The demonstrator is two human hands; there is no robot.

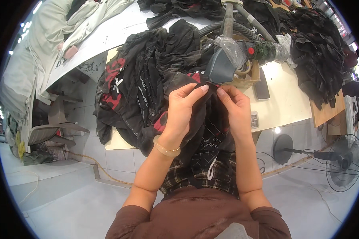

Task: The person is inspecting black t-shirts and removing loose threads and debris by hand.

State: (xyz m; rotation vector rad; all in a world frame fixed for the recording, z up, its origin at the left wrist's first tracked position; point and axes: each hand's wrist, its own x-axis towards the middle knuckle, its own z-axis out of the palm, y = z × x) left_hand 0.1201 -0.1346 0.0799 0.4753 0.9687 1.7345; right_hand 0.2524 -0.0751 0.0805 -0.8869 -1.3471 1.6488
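Head view: I see both hands pinching a black garment just in front of a grey suction nozzle. Left hand grips one fold, right hand the fold beside it. The cloth drapes off the counter edge beside a heap of dark clothes. Risk, in my judgement: loose cloth could snag on the nozzle.
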